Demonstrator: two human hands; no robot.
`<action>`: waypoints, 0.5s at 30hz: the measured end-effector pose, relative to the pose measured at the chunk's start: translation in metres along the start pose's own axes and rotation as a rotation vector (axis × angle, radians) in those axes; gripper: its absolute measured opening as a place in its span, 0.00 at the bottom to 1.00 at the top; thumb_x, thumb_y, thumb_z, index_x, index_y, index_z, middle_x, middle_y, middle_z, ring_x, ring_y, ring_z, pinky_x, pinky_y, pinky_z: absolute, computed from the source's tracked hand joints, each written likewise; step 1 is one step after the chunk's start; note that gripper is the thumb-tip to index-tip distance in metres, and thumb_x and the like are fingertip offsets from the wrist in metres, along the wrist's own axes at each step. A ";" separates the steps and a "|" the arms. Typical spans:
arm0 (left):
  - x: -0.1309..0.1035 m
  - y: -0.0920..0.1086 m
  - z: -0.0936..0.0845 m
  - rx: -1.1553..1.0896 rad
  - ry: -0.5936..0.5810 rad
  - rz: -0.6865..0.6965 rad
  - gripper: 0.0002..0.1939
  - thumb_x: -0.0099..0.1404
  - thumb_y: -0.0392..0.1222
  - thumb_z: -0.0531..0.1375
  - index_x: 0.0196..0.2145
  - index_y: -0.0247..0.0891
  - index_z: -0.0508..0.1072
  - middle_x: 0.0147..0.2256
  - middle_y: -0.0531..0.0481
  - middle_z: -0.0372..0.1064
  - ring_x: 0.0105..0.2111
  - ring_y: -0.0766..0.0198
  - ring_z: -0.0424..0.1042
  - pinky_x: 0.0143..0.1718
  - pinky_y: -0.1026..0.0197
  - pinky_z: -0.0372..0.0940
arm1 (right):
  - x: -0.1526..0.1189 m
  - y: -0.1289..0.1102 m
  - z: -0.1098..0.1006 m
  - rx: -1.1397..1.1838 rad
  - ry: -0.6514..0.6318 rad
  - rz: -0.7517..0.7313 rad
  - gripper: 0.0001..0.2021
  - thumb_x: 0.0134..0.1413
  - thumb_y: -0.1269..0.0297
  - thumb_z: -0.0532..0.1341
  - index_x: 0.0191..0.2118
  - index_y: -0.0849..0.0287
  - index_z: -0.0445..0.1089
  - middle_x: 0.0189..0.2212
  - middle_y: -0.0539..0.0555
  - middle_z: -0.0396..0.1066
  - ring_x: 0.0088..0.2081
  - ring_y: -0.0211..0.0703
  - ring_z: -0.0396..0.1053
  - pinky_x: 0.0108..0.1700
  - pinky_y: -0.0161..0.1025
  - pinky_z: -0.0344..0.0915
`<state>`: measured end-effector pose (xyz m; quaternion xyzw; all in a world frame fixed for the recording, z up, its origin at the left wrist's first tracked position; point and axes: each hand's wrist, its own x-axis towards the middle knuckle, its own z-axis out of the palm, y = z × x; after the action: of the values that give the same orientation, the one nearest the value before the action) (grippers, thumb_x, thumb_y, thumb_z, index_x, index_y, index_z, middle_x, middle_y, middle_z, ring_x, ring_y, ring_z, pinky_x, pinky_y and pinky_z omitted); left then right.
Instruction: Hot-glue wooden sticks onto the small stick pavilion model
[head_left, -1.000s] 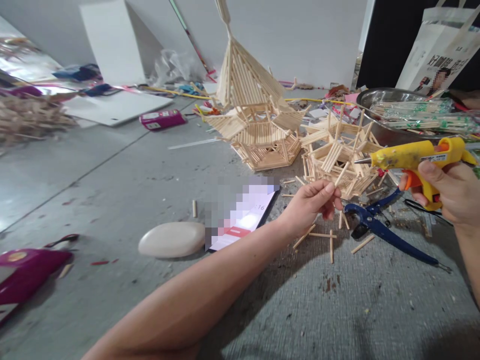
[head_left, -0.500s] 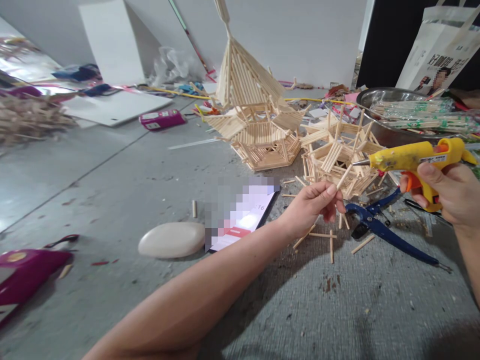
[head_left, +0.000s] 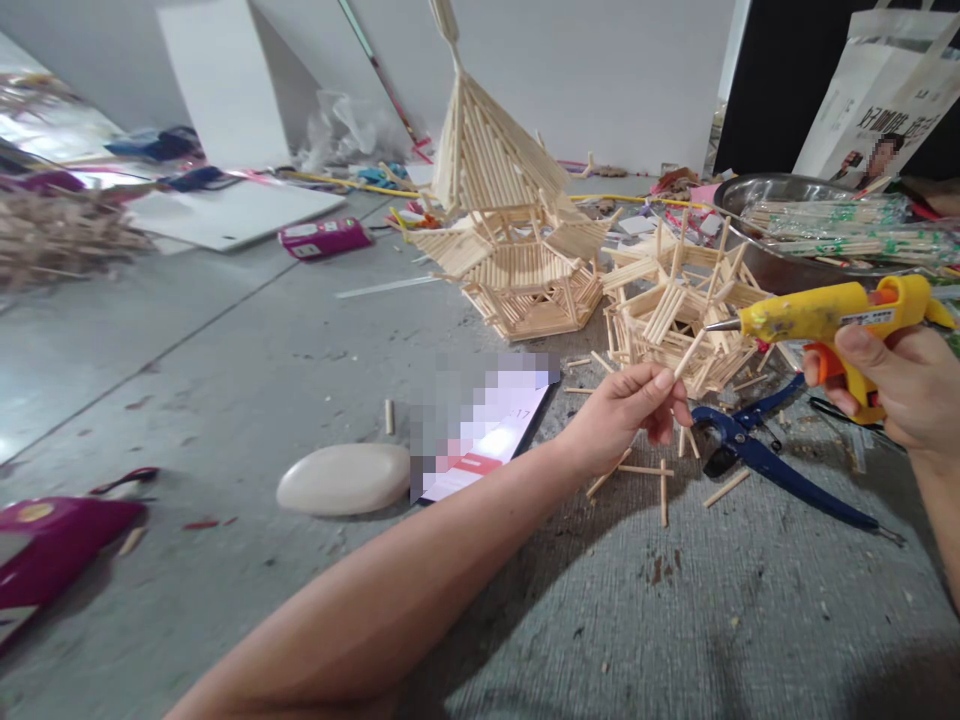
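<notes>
My left hand [head_left: 646, 400] pinches a short wooden stick [head_left: 688, 354] between thumb and fingers, its free end pointing up and to the right. A yellow glue gun [head_left: 814, 312] is gripped in my right hand [head_left: 911, 385]; its metal nozzle is at the stick's upper end, and I cannot tell whether they touch. Behind the stick stands a partly built wooden-stick frame [head_left: 720, 270]. To its left is a taller stick pavilion [head_left: 517, 270] with a pointed roof. Blue-handled cutters [head_left: 780, 470] lie on the floor below the glue gun.
A lit phone [head_left: 487, 440] and a white oval object [head_left: 345, 480] lie left of my forearm. Loose stick pieces [head_left: 663, 490] are scattered near the cutters. A metal bowl [head_left: 750, 240] with wrapped sticks stands at the back right. Purple packages [head_left: 324, 238] lie on the left.
Both hands, the stick and the glue gun hold almost the same position. Only the last digits on the phone screen have changed, from 16 to 17.
</notes>
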<state>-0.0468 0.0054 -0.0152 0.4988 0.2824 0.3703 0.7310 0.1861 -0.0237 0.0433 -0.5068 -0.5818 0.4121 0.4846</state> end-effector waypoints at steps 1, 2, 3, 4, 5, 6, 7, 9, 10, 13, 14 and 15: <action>0.000 0.000 0.000 -0.001 0.002 0.000 0.15 0.58 0.51 0.59 0.27 0.35 0.66 0.21 0.55 0.69 0.16 0.74 0.64 0.17 0.69 0.56 | 0.000 0.000 0.000 -0.002 0.001 0.000 0.14 0.48 0.51 0.60 0.25 0.57 0.69 0.19 0.50 0.68 0.13 0.29 0.58 0.11 0.29 0.51; 0.000 0.000 0.000 -0.001 0.003 0.001 0.15 0.57 0.51 0.59 0.27 0.35 0.66 0.21 0.55 0.69 0.16 0.74 0.64 0.17 0.69 0.56 | 0.000 0.000 0.000 -0.004 0.003 0.000 0.14 0.48 0.51 0.60 0.24 0.58 0.69 0.19 0.50 0.68 0.13 0.29 0.58 0.12 0.29 0.51; 0.000 0.000 0.000 -0.001 0.004 0.000 0.15 0.57 0.51 0.59 0.27 0.35 0.66 0.21 0.55 0.69 0.16 0.74 0.64 0.17 0.69 0.56 | 0.000 0.000 0.000 -0.005 0.003 0.000 0.15 0.48 0.51 0.61 0.24 0.58 0.69 0.19 0.50 0.67 0.13 0.29 0.58 0.11 0.29 0.51; 0.000 0.000 0.001 -0.002 0.005 -0.001 0.15 0.57 0.51 0.59 0.26 0.35 0.66 0.21 0.54 0.69 0.16 0.74 0.64 0.17 0.69 0.56 | 0.000 -0.001 0.000 -0.007 0.001 0.001 0.15 0.47 0.51 0.61 0.23 0.58 0.68 0.19 0.50 0.67 0.13 0.29 0.58 0.11 0.29 0.50; -0.001 0.000 0.001 -0.004 0.006 -0.001 0.15 0.57 0.51 0.59 0.26 0.35 0.66 0.21 0.54 0.69 0.16 0.74 0.64 0.17 0.69 0.56 | 0.000 -0.001 0.000 -0.008 0.001 0.004 0.15 0.47 0.51 0.61 0.23 0.59 0.68 0.19 0.50 0.67 0.13 0.29 0.58 0.11 0.29 0.50; -0.001 0.000 0.001 -0.006 0.007 -0.001 0.15 0.57 0.51 0.59 0.26 0.35 0.66 0.21 0.54 0.69 0.16 0.74 0.64 0.17 0.69 0.56 | 0.000 -0.001 0.000 -0.008 0.000 0.011 0.15 0.47 0.51 0.61 0.23 0.59 0.68 0.19 0.50 0.67 0.13 0.29 0.58 0.11 0.29 0.50; -0.001 0.001 0.001 -0.007 0.007 -0.001 0.15 0.58 0.51 0.59 0.26 0.35 0.66 0.21 0.54 0.69 0.16 0.74 0.64 0.18 0.69 0.56 | 0.000 -0.001 0.000 -0.005 0.001 0.017 0.15 0.47 0.51 0.61 0.24 0.59 0.68 0.19 0.50 0.67 0.13 0.29 0.58 0.12 0.29 0.50; -0.001 0.001 0.001 -0.009 0.010 -0.004 0.14 0.58 0.51 0.58 0.26 0.35 0.66 0.21 0.54 0.69 0.16 0.74 0.64 0.18 0.69 0.56 | 0.000 -0.002 0.000 -0.001 -0.001 0.021 0.15 0.47 0.51 0.61 0.24 0.59 0.68 0.19 0.50 0.67 0.13 0.29 0.58 0.12 0.29 0.50; -0.001 0.001 0.002 -0.009 0.011 -0.005 0.14 0.58 0.51 0.58 0.26 0.35 0.66 0.21 0.54 0.69 0.16 0.74 0.64 0.18 0.69 0.56 | -0.001 -0.002 0.000 -0.001 -0.003 0.018 0.15 0.47 0.51 0.61 0.24 0.59 0.68 0.19 0.50 0.67 0.13 0.29 0.58 0.12 0.29 0.50; -0.001 0.001 0.002 -0.009 0.015 -0.010 0.14 0.58 0.50 0.58 0.26 0.35 0.66 0.21 0.54 0.69 0.16 0.74 0.63 0.17 0.69 0.56 | -0.001 -0.001 0.000 -0.004 -0.008 -0.001 0.15 0.48 0.51 0.61 0.24 0.59 0.68 0.18 0.50 0.67 0.13 0.29 0.57 0.11 0.29 0.51; -0.001 0.001 0.002 -0.009 0.017 -0.011 0.14 0.58 0.50 0.58 0.26 0.35 0.66 0.21 0.54 0.69 0.16 0.74 0.63 0.17 0.69 0.56 | -0.001 -0.001 0.000 -0.005 -0.011 -0.002 0.15 0.48 0.51 0.60 0.24 0.59 0.68 0.18 0.50 0.67 0.13 0.29 0.57 0.12 0.29 0.51; -0.001 0.001 0.002 -0.009 0.019 -0.013 0.14 0.58 0.50 0.58 0.26 0.36 0.66 0.21 0.54 0.69 0.16 0.74 0.63 0.17 0.69 0.56 | -0.001 -0.001 0.000 -0.005 -0.015 -0.002 0.15 0.48 0.51 0.60 0.24 0.59 0.68 0.19 0.50 0.67 0.13 0.29 0.57 0.12 0.29 0.51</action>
<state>-0.0463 0.0039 -0.0136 0.4902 0.2909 0.3714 0.7329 0.1861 -0.0249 0.0439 -0.5041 -0.5869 0.4142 0.4794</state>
